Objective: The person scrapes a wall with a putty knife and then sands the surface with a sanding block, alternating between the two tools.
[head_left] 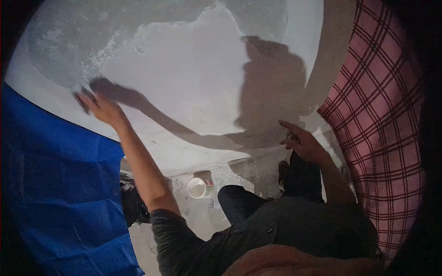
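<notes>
Wall [193, 69] is filling the space in front of the person, its pale area spreading through the middle and a rough-edged grey patch [92, 27] lying across the top and upper left. Left hand [102, 109] is reaching up to that wall, its fingertips sitting by the lower left edge of the grey. Its fingers are stretching forward, but something dark is showing beside the tips, and I cannot tell whether the hand is gripping an object or whether that is shadow. The left arm is running long and nearly straight up from a dark shirt [299, 225] with a short sleeve. Right hand [304, 143] is hanging lower, near the wall's bottom right part, with the elbow bending; its forefinger is pointing up and to the left, and finger and thumb are standing apart. A big shadow [271, 87] of the person is falling on the wall between the hands. Below, a white bucket [209, 187] is standing on the floor [202, 214], near a bent knee [239, 202]. Blue sheet [64, 184] is hanging at the left, and pink checked cloth [386, 138] at the right.
</notes>
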{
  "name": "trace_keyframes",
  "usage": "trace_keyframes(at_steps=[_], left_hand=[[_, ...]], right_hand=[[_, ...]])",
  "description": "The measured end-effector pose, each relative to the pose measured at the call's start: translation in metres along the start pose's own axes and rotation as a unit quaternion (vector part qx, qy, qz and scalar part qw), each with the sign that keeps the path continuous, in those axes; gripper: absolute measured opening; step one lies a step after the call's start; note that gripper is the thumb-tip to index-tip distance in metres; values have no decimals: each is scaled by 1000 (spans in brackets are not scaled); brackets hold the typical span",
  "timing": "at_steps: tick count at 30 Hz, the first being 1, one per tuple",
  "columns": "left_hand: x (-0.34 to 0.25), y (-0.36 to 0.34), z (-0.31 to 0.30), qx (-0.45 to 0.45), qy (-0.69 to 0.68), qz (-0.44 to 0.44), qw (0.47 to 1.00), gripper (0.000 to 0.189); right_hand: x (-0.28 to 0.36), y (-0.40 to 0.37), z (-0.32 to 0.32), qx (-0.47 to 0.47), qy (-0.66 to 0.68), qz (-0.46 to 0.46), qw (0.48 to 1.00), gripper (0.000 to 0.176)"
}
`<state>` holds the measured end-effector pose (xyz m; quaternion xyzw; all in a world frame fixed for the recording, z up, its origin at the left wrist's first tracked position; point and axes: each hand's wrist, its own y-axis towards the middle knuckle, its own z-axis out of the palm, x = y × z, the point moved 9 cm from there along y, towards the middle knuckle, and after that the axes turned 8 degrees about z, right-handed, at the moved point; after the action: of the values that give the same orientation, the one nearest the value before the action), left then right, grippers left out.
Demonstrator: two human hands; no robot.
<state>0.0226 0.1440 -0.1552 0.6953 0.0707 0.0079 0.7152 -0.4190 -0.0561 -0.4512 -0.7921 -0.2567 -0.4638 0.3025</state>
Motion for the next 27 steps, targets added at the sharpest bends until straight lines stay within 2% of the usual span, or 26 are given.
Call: trace_keyframes(at_steps=[1,2,3,5,6,7,8,10,12,13,14,16,17,20,23,27], left_hand=[[4,41,10,-38,-51,25,998,61],[-24,81,15,-75,-97,76,989,61],[-28,119,20,-83,-78,86,990,58],[-31,183,35,-111,-15,134,985,53],[-37,199,39,-131,33,170,976,52],[-35,201,46,-129,37,170,976,52],[-37,200,54,-127,74,169,975,52],[-38,198,64,-128,112,176,970,53],[-30,201,58,-151,89,136,975,54],[-42,202,63,-97,84,131,983,55],[-40,207,64,-99,82,138,982,55],[-52,210,64,-111,80,188,973,57],[-48,210,67,-78,56,164,982,57],[-38,213,70,-88,55,124,987,56],[-41,211,72,-58,69,131,987,57],[-33,213,67,-86,61,138,985,56]], right_hand=[[17,4,-8,0,-2,-1,1000,55],[50,4,-17,-23,-64,-99,993,56],[84,2,-22,-46,-125,-195,972,57],[139,4,-37,-160,-264,-294,905,60],[163,4,-40,-191,-310,-317,876,61],[186,6,-40,-221,-355,-338,843,62],[198,16,-40,-217,-353,-340,844,62],[223,22,-41,-281,-390,-401,780,64],[245,25,-45,-284,-409,-401,769,65],[252,28,-47,-286,-431,-398,758,66],[256,33,-51,-291,-426,-399,758,66],[266,33,-50,-349,-494,-431,670,69],[267,35,-50,-340,-551,-382,659,71],[271,45,-52,-362,-544,-401,642,69],[276,43,-46,-390,-542,-429,609,67],[281,42,-41,-364,-581,-380,621,65]])
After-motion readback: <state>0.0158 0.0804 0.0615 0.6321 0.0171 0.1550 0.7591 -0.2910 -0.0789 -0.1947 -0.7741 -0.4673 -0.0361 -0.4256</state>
